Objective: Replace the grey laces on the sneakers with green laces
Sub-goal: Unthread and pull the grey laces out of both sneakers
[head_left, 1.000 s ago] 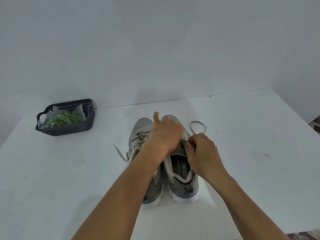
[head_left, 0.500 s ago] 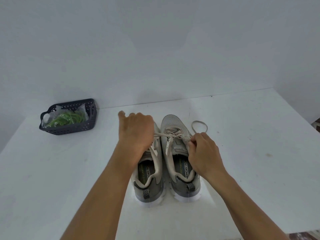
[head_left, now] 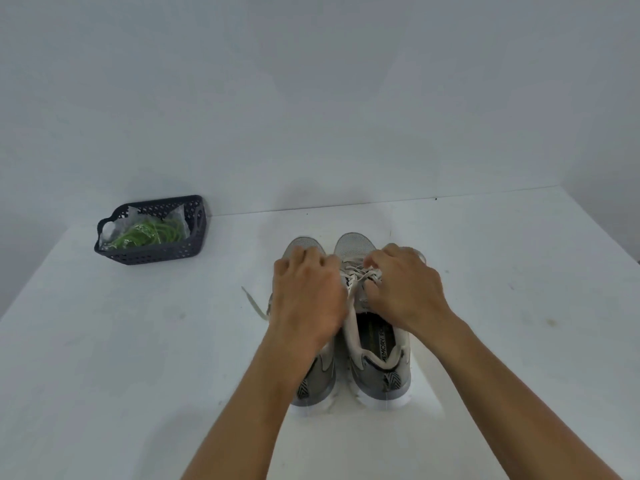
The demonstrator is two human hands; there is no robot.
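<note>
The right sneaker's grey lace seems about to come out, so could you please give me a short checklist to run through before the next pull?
1. Right hand pinches the grey lace on the right sneaker: ok.
2. Left hand grips a lace: cannot tell, its fingertips are blurred.
3. Both sneakers stand side by side, toes away; left sneaker is partly hidden: ok.
4. Grey lace fully out of the eyelets: not ok, it remains crossed there.
5. Green laces ready in the basket at far left: ok, bagged.
</note>
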